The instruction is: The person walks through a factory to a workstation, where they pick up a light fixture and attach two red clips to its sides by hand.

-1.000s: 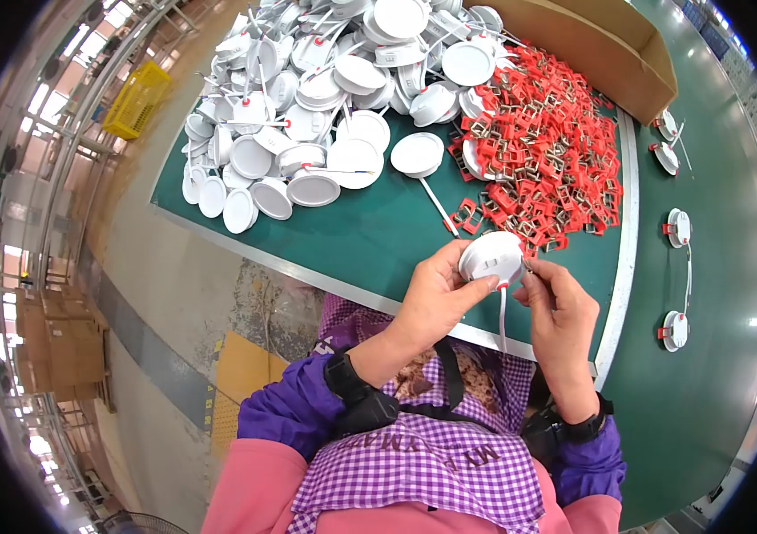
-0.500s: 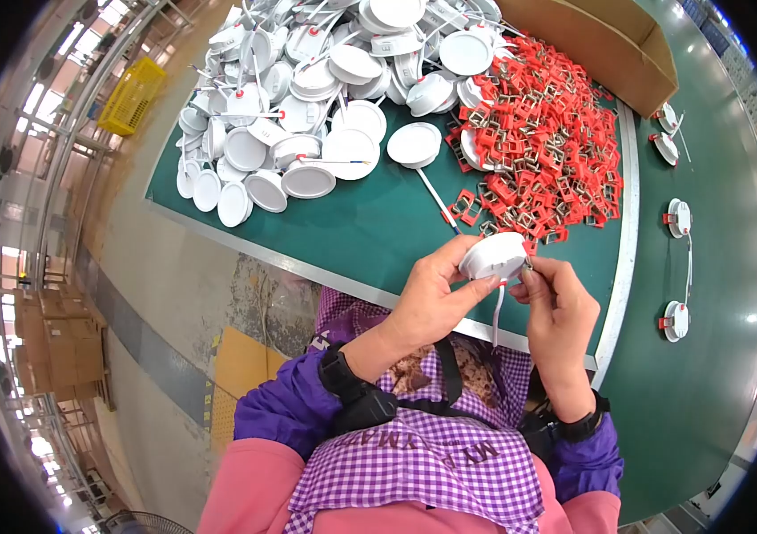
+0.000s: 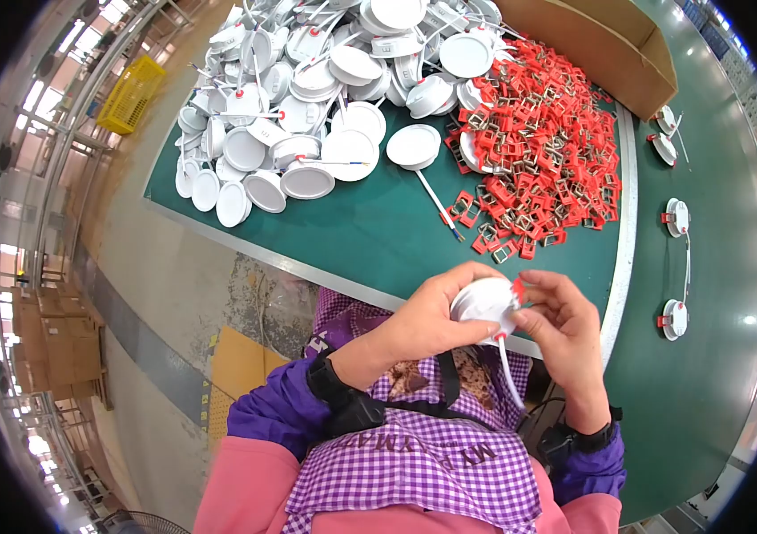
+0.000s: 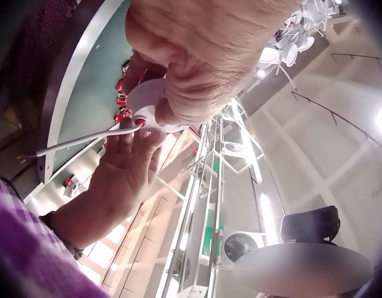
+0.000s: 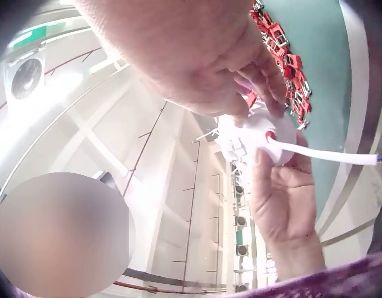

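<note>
In the head view a white round lamp (image 3: 483, 303) is gripped along its left side by the left hand (image 3: 427, 318), thumb on its face. The right hand (image 3: 562, 329) pinches a red clip (image 3: 517, 291) at the lamp's right edge. A white cable (image 3: 509, 374) hangs from the lamp toward the apron. In the left wrist view the cable (image 4: 85, 138) leaves the lamp (image 4: 147, 102) at a red grommet. The right wrist view shows the lamp (image 5: 265, 131) between both hands, with part of the red clip (image 5: 251, 98) by the right fingers.
White lamps (image 3: 307, 182) are heaped at the back left of the green table (image 3: 370, 231). Beside them lies a pile of red clips (image 3: 547, 133), with a cardboard box (image 3: 619, 53) behind. Several lamps (image 3: 676, 319) with clips sit on the green surface at the right.
Both hands and the lamp have moved down toward the body, uncovering loose red clips on the table. The lamp has tilted, and the red clip at its edge shows more plainly.
</note>
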